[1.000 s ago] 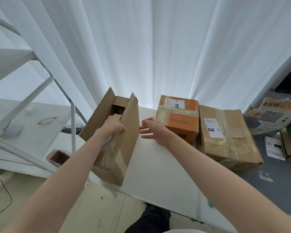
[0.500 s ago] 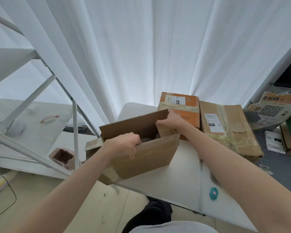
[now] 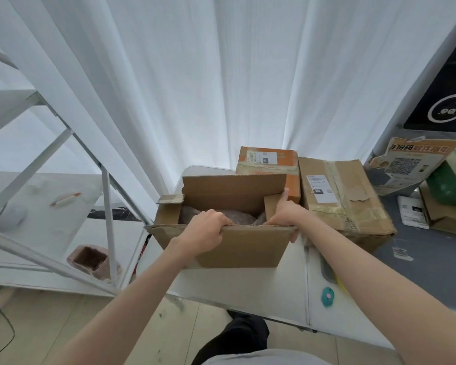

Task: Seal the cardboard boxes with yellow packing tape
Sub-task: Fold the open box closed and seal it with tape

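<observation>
Readying the open box (image 3: pixel 237 243) at the surface's (image 3: pixel 248 285) left edge

Our left hand (image 3: pixel 204 230) grips the near flap; our right hand (image 3: pixel 284 214) seemingly pinches the side flap, to fold them shut.

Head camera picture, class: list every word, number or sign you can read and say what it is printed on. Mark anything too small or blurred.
"060": black patch on the white label of the large brown box.
Label on the orange box: barcode and print, too small to read.
Torn printed carton: a QR code and large Chinese characters, too skewed to read reliably.
Paper sheet: print too small.
Open box held by both hands: no text visible.
</observation>
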`<action>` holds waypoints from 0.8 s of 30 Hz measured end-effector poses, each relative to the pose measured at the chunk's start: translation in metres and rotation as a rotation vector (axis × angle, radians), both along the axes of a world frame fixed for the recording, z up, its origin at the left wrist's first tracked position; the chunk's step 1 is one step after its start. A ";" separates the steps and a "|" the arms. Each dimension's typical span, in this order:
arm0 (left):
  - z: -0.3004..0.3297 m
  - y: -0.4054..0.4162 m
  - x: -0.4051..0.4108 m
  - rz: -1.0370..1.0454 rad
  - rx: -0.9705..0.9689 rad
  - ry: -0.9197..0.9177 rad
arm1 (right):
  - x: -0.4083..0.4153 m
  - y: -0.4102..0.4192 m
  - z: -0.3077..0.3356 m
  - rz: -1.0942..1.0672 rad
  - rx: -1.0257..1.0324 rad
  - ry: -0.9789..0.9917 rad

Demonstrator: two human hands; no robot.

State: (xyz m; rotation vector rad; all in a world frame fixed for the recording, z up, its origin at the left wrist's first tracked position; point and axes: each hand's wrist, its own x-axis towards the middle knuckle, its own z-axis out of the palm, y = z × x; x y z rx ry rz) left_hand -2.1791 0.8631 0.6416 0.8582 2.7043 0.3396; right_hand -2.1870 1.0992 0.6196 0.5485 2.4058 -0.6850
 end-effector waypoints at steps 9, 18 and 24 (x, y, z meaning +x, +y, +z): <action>-0.004 0.068 -0.003 -0.171 0.055 0.014 | 0.043 0.070 0.000 -0.187 -0.005 0.032; -0.011 0.065 -0.013 -0.099 0.167 0.042 | 0.040 0.089 -0.010 -0.337 -0.200 0.132; -0.001 0.041 -0.028 -0.070 0.055 -0.037 | 0.029 0.100 0.000 -0.370 -0.223 0.496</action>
